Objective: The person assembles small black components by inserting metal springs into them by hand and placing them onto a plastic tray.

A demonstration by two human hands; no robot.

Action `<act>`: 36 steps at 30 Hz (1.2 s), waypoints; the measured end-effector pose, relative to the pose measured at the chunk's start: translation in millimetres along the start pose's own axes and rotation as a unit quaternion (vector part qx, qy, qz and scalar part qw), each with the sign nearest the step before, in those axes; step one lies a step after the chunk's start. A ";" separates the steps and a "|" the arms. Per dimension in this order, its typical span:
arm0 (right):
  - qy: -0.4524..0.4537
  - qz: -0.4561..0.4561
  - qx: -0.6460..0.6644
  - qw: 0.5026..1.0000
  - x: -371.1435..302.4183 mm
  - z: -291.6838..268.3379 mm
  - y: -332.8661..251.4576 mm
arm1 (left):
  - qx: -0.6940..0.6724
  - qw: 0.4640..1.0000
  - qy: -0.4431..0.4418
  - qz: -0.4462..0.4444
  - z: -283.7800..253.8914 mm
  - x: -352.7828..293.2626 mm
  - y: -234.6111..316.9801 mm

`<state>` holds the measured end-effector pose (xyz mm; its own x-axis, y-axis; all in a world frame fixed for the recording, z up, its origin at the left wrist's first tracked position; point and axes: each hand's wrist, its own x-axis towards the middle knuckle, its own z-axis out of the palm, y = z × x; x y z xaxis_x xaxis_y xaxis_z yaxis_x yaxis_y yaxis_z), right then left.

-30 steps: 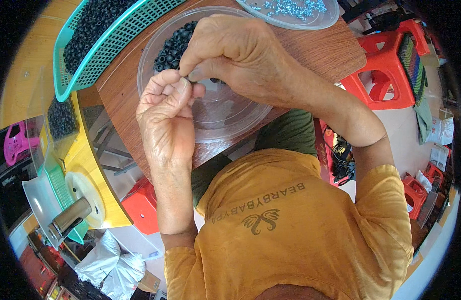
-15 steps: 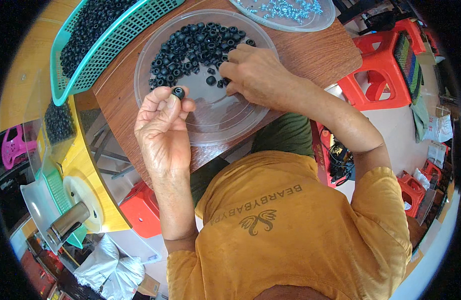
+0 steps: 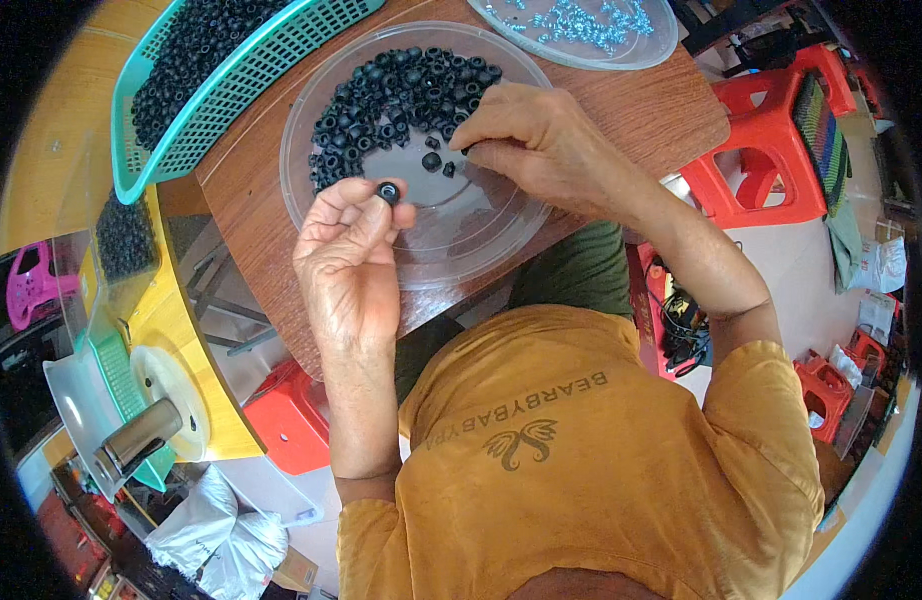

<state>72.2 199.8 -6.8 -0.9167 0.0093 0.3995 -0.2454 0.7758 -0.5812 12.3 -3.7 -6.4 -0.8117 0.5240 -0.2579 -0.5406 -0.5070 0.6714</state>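
Between the thumb and fingers of my left hand [image 3: 353, 250] is a small round black knob [image 3: 387, 193], its hollow side with a pale ring turned up. My right hand [image 3: 541, 140] is pinched over the right part of a round clear plastic tray [image 3: 451, 255]; a bit of something dark shows at its fingertips, too small to make out. Many black knobs [image 3: 381, 95] are heaped along the tray's far and left sides. A few loose black pieces [image 3: 433, 161] lie near its middle, just left of my right fingertips.
The tray stands on a brown wooden table [image 3: 251, 200]. A turquoise basket [image 3: 206, 110] full of black parts is at the far left, and a clear dish of small shiny bluish pieces [image 3: 591, 25] at the far edge. Red stools [image 3: 756, 150] stand to the right.
My right hand has drawn back slightly from the heap, its fingers now pinched together. My left hand still holds the knob, which is tilted a little differently. The whole view has shifted slightly.
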 end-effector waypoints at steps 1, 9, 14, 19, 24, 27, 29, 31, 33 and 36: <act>-0.003 0.038 0.081 0.996 -0.3 -2.8 -3.2 | -0.001 1.000 -0.003 -0.014 1.0 0.4 -1.6; 0.076 0.049 0.274 0.958 2.2 0.7 -28.5 | -0.015 1.000 0.005 -0.027 9.7 0.9 -11.5; 0.033 0.145 0.305 0.941 5.5 -3.3 -47.0 | -0.005 1.000 0.005 -0.006 12.9 -1.5 -13.8; 0.039 0.132 0.318 0.938 4.3 0.5 -41.7 | 0.022 0.999 0.016 0.037 19.3 -4.1 -10.1; 0.046 0.108 0.308 0.944 4.7 2.8 -39.7 | 0.043 0.998 0.021 0.040 18.9 -3.5 -11.1; 0.061 0.083 0.304 0.947 4.3 5.7 -38.8 | 0.047 0.998 0.026 0.035 18.0 -3.6 -12.7; 0.059 0.103 0.318 0.941 3.6 6.2 -39.9 | 0.046 0.998 0.027 0.035 17.9 -3.2 -13.4; 0.062 0.100 0.318 0.941 3.5 5.5 -39.6 | 0.049 0.998 0.029 0.030 18.6 -2.6 -13.5; 0.063 0.097 0.319 0.940 2.9 4.5 -40.3 | 0.054 0.998 0.030 0.034 19.0 -3.6 -15.0; 0.050 0.103 0.297 0.948 3.9 2.1 -41.9 | 0.067 0.996 0.032 0.045 19.7 -4.8 -16.4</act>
<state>78.3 166.0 17.6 -0.9370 0.2054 0.2825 -0.2260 0.2601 -0.9388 29.5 15.6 -2.5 -0.8699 0.4346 -0.2331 -0.4343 -0.4509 0.7798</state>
